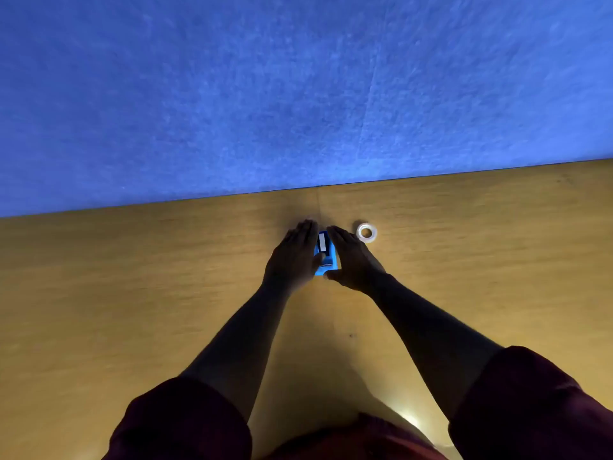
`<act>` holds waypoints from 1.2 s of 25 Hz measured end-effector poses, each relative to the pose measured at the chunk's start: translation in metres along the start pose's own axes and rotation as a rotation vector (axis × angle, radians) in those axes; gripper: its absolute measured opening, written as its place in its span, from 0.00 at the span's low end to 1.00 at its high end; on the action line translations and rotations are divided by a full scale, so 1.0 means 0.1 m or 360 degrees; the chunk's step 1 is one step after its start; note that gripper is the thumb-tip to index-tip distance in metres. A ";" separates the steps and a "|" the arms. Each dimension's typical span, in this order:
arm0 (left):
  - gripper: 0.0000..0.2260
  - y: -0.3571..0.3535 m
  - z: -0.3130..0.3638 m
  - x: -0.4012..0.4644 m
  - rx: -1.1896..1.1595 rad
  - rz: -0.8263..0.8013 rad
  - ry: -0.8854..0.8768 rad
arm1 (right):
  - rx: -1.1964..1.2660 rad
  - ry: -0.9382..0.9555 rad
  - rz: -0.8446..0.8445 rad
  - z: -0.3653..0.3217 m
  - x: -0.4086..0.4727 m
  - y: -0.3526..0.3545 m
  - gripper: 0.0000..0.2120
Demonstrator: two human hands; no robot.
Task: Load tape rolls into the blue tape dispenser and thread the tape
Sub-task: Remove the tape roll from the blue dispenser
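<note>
The blue tape dispenser (326, 257) stands on the wooden table (132, 293), between my two hands. My left hand (293, 257) lies flat against its left side, thumb touching the body. My right hand (351, 260) cups its right side with fingers stretched forward. A white strip shows on top of the dispenser; most of its body is hidden by my hands. A clear tape roll (366, 232) lies flat on the table just right of my right hand, untouched.
A blue felt partition (298, 94) rises right behind the table's far edge, close beyond the dispenser. Bare wood spreads to the left and right of my arms. Dark red sleeves cover my upper arms near the bottom.
</note>
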State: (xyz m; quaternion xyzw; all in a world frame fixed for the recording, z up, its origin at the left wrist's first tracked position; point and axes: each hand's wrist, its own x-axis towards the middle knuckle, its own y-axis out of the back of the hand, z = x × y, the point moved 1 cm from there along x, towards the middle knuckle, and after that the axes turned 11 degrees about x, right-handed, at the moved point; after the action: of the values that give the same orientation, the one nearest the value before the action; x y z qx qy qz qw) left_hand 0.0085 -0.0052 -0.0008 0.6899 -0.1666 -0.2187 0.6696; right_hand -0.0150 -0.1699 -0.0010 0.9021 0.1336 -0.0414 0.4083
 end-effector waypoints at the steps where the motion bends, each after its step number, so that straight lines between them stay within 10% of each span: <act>1: 0.34 -0.01 0.00 0.02 -0.0007 0.0005 0.0004 | -0.0003 0.0011 -0.0003 0.02 0.02 -0.01 0.52; 30: 0.21 0.07 0.01 0.20 -0.0266 0.0094 0.0050 | 0.0028 -0.0052 0.0141 0.10 0.00 -0.03 0.47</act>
State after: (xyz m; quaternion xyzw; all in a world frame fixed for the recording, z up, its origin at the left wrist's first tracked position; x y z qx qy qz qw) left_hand 0.0249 -0.0171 0.0045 0.6298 -0.1574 -0.2010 0.7335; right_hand -0.0153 -0.1757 -0.0098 0.9099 0.0865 -0.0392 0.4039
